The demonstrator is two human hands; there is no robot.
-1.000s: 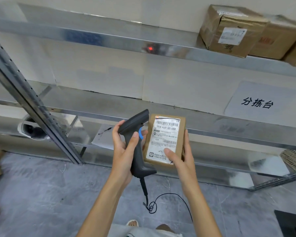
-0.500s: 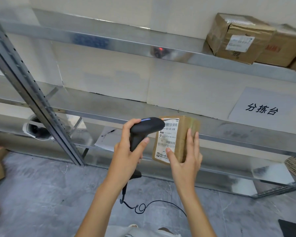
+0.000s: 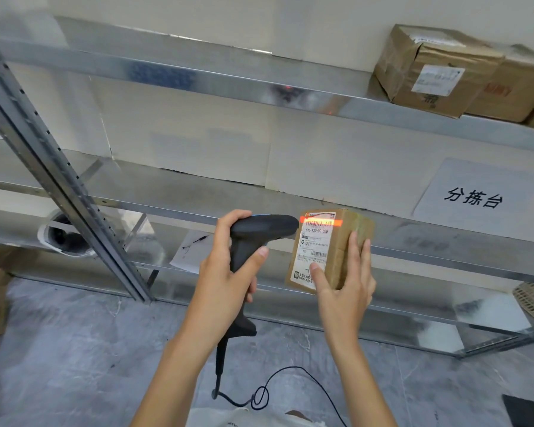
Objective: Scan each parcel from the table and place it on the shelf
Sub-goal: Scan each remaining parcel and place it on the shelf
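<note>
Parcel (image 3: 346, 238): small brown box w/ white label, held up in front of the middle shelf (image 3: 444, 251). Right hand (image 3: 346, 291) grips its lower end, thumb on label, fingers on side. Red scan line across top barcode. Left hand (image 3: 225, 272) wrapped round scanner (image 3: 259, 232), nose nearly touching label. Looks light, stiff; hold by side faces. Other boxes (image 3: 438, 72) on top shelf.

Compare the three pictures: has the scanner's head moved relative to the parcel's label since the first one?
Yes. The scanner in the left hand has swung to point at the label on the parcel, and its red line now crosses the top barcode. Against the shelf, the camera itself shifts, so absolute travel is unclear.
</note>
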